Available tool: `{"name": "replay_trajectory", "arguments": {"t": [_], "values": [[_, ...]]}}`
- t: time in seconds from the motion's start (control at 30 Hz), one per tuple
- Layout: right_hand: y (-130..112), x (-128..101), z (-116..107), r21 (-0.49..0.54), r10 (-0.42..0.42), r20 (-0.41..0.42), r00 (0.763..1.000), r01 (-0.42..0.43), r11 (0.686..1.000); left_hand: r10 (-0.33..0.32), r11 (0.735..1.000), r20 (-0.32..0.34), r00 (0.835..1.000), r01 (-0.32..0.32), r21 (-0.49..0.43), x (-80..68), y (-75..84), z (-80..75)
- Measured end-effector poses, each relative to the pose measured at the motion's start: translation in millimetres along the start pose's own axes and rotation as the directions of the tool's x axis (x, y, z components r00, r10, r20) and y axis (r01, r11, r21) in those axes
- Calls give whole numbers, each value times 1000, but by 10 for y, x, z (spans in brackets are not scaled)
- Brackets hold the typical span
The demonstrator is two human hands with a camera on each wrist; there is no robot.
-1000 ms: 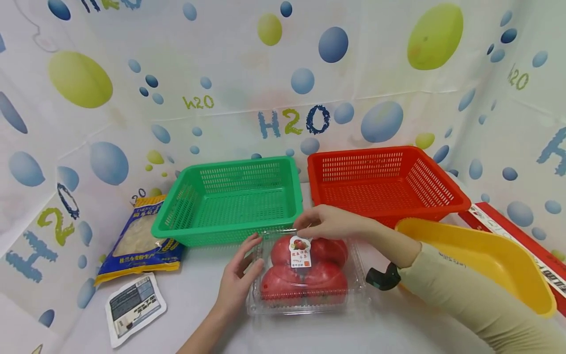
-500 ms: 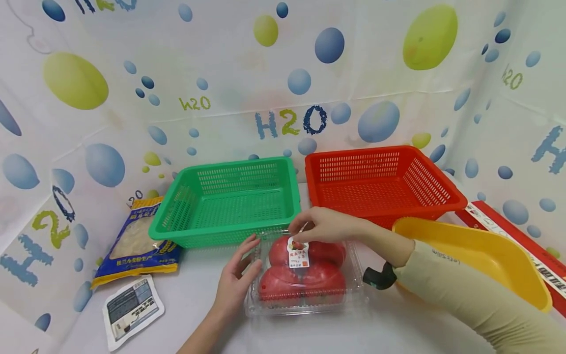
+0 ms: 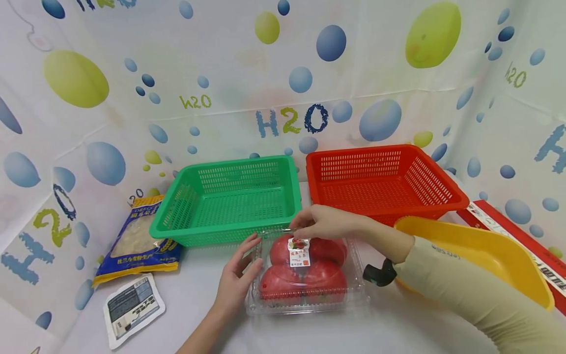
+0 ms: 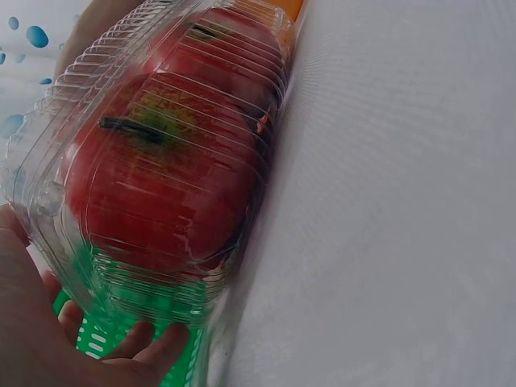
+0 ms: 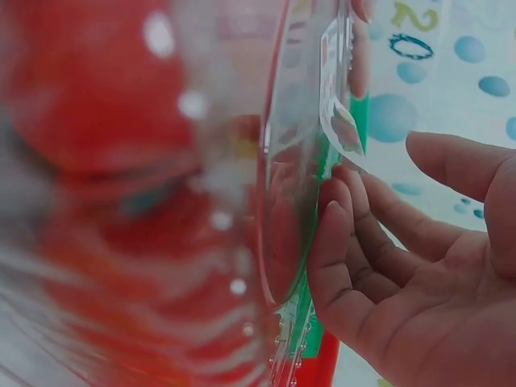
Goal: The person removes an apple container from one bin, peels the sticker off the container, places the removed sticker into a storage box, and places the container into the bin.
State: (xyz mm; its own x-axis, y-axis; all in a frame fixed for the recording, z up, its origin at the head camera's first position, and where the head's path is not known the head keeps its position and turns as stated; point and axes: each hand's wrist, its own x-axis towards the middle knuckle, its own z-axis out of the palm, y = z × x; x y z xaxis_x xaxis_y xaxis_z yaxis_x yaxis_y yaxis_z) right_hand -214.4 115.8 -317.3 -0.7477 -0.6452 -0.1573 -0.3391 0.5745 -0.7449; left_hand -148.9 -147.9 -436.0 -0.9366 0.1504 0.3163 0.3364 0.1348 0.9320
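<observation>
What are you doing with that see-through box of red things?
A person is handling a clear plastic clamshell box with red tomatoes inside, resting on the white table. The left hand steadies the box's left side, and the right hand has its fingertips at the far edge of the lid, near the small label. Behind sit an empty green plastic basket and an empty red plastic basket.

Head view high, looking down — both wrist views pressed close against the shared clear tomato box.
</observation>
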Motion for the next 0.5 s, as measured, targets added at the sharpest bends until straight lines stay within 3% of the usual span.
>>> {"name": "replay_trajectory", "arguments": {"t": [0.5], "values": [[-28,61,7,-26,34,4,999,-34,999,-1,1000,2,1000,1,-5,8,3,-2]]}}
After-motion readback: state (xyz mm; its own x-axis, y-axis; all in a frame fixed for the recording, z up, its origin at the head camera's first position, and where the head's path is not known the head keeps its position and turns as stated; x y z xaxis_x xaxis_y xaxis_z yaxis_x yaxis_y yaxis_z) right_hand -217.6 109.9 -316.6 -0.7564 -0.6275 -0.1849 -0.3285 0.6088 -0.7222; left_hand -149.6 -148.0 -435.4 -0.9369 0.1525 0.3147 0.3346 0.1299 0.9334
